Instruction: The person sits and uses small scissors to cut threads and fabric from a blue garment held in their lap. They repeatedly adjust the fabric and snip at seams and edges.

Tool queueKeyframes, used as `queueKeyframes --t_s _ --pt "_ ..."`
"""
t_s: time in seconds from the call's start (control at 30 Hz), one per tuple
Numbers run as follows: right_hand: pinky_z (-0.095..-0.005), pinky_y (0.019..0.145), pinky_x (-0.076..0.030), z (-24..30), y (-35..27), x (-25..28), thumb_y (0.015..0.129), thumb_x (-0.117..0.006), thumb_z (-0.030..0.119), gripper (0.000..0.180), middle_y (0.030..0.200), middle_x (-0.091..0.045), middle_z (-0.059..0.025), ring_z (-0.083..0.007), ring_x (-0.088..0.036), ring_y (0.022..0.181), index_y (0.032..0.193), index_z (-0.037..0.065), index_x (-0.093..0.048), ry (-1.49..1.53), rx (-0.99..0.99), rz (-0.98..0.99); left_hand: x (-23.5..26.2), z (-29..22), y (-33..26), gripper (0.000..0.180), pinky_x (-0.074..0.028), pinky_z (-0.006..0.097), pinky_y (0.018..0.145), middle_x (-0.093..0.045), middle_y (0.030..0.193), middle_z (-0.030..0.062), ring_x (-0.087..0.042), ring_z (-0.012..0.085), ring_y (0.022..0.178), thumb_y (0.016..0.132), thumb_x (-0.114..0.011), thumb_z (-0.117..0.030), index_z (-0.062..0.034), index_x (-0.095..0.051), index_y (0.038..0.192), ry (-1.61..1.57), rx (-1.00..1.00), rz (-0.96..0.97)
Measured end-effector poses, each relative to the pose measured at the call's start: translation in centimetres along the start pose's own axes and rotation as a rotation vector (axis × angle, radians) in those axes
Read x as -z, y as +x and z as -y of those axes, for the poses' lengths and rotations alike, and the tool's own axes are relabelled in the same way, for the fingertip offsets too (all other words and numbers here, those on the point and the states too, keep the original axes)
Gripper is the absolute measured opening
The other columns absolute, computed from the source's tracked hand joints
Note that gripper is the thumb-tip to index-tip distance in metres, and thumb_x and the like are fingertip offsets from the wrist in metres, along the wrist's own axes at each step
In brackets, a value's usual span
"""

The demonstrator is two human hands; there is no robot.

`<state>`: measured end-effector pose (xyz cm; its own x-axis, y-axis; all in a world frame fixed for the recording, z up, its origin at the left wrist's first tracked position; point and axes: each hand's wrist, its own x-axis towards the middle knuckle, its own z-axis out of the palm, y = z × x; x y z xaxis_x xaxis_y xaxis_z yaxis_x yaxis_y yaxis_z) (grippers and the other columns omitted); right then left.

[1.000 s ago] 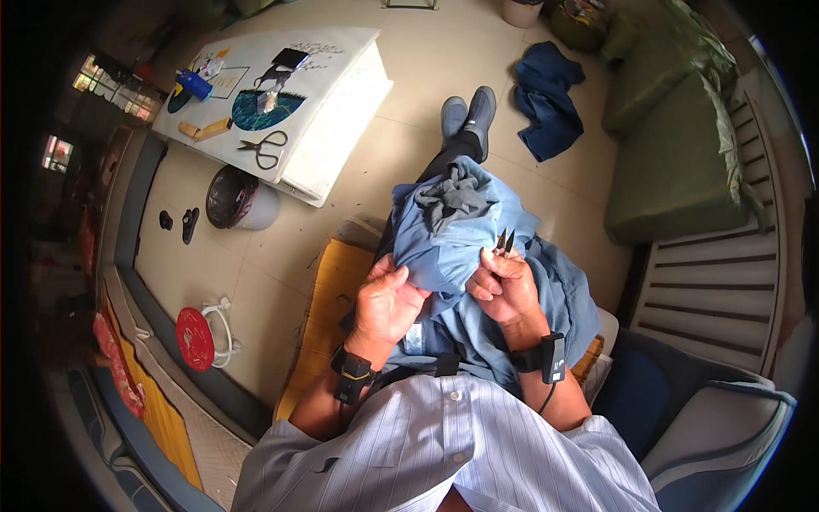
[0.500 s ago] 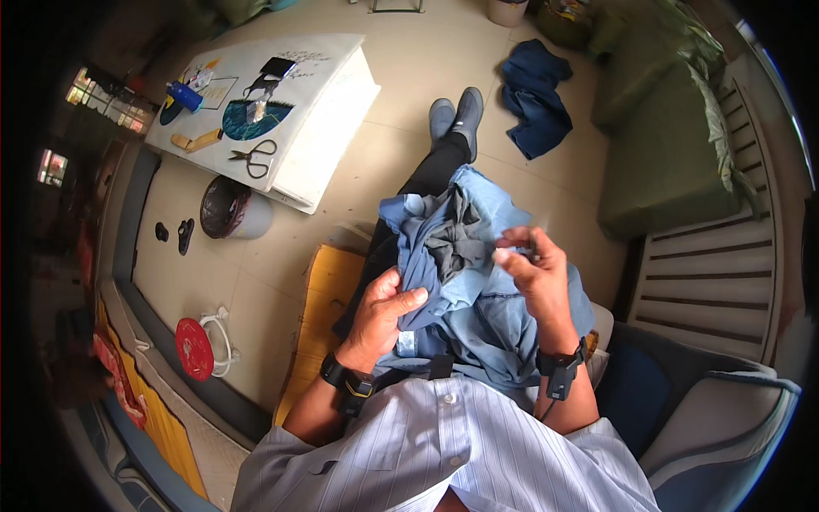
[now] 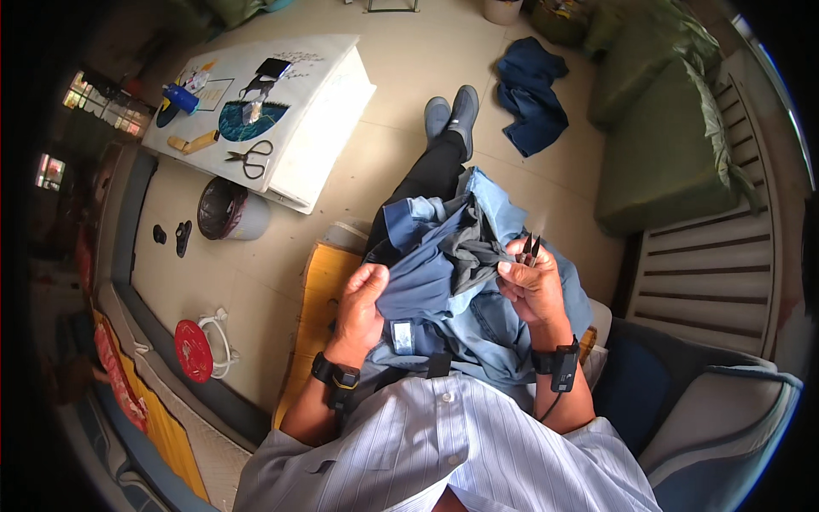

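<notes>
A light-blue denim garment [image 3: 490, 328] lies bunched across my lap, with darker blue cloth [image 3: 418, 273] spread over its left part. My left hand [image 3: 360, 314] is closed, pinching the left edge of that darker cloth between thumb and fingers. Grey lining-like cloth [image 3: 471, 253] sits crumpled in the middle. Its right end is pinched by my right hand [image 3: 536, 288], which also keeps a pair of small dark thread snips [image 3: 531, 245] in its fingers, blades pointing up and away. A pale label patch [image 3: 402, 336] shows on the garment near my left wrist.
Dark blue jeans [image 3: 533, 98] lie on the floor ahead. At the left stands a white table [image 3: 320, 128] with large scissors [image 3: 249, 158], a blue bottle [image 3: 181, 97] and a phone-like dark object. Beside it are a waste bin [image 3: 247, 218] and a red round stool seat [image 3: 194, 351].
My hands have drawn the cloth wider, the left moving left and stretching the dark blue fabric. My right hand has taken hold of the grey cloth, and the snips' blades now show.
</notes>
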<state>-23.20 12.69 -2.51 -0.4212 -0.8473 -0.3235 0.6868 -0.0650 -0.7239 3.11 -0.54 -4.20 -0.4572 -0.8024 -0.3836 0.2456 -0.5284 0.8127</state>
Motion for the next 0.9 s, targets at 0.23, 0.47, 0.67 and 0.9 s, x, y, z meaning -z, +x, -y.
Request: queueKeyframes --t_s 0.23,0.47,0.67,0.9 --pt "-0.0257 0.045 -0.036 0.2 -2.7 2.7 0.083 -0.073 -0.012 0.027 0.073 -0.058 0.0017 -0.0068 -0.042 0.049 0.1 0.009 -0.068 0.29 -0.108 0.131 2.5 -2.4 1.0 0.016 -0.05 0.032 0.074 -0.056 0.083 -0.0019 -0.055 0.0129 0.073 0.104 -0.065 -0.024 -0.0119 -0.06 0.094 -0.206 0.085 0.097" --pt "-0.0251 0.048 -0.037 -1.3 -3.3 3.6 0.082 -0.077 -0.009 0.024 0.077 -0.056 0.0016 -0.0077 -0.045 0.053 0.089 0.007 -0.062 0.023 -0.161 0.153 -5.4 -3.8 2.9 0.027 -0.056 0.031 0.085 -0.067 0.109 0.0069 -0.067 0.0168 0.096 0.098 -0.072 -0.012 -0.0009 -0.065 0.122 0.443 -0.265 0.213" --pt "-0.0258 0.054 -0.043 0.2 -4.2 3.2 0.08 -0.076 -0.01 0.02 0.091 -0.061 -0.0039 -0.0095 -0.053 0.059 0.094 0.001 -0.067 -0.157 -0.031 0.241 -7.7 -2.5 6.8 0.026 -0.053 0.035 0.081 -0.069 0.094 0.0107 -0.064 0.0195 0.085 0.094 -0.07 -0.013 0.0045 -0.065 0.112 1.179 -0.169 0.581" --pt "-0.0217 0.06 -0.043 2.1 -3.5 5.3 0.089 -0.063 -0.007 0.014 0.093 -0.067 -0.0042 -0.0071 -0.056 0.066 0.096 0.003 -0.069 -0.688 0.209 -0.38 -6.9 -2.6 4.1 0.009 -0.044 0.027 0.072 -0.061 0.094 -0.0029 -0.052 0.0044 0.084 0.097 -0.064 -0.008 -0.0001 -0.066 0.102 0.502 0.127 0.448"
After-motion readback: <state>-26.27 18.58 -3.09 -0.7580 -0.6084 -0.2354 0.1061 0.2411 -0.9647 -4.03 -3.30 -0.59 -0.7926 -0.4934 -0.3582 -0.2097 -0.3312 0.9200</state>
